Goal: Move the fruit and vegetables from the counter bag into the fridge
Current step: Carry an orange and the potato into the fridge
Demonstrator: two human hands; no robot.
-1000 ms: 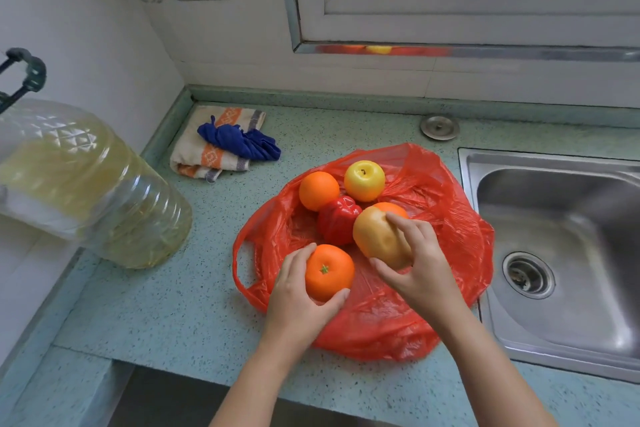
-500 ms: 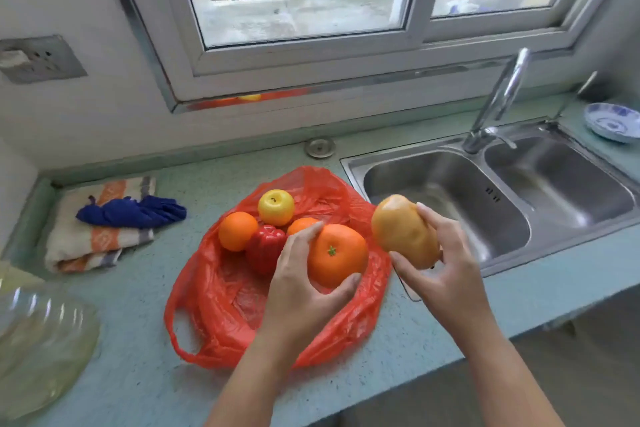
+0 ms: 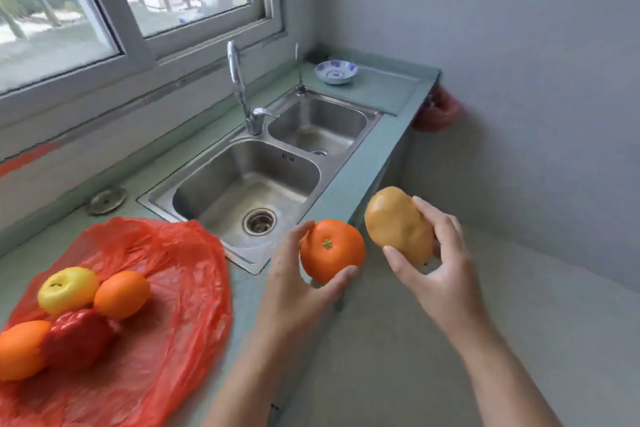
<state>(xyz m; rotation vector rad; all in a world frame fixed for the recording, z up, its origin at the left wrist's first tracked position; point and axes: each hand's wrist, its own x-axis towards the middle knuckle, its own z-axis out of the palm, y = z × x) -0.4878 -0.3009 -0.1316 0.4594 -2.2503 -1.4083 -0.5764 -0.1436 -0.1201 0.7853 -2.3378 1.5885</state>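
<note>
Green counter, twin sink: we see the left hand gripping one orange, the right hand gripping one potato; left of them, the red bag bears two more oranges, one apple, one pepper.

The left hand grips an orange, and the right hand holds a potato just beside it at 2 o'clock. From the orange, the bag lies at 8 o'clock with an apple and pepper on it, the sink at 11 o'clock.
</note>
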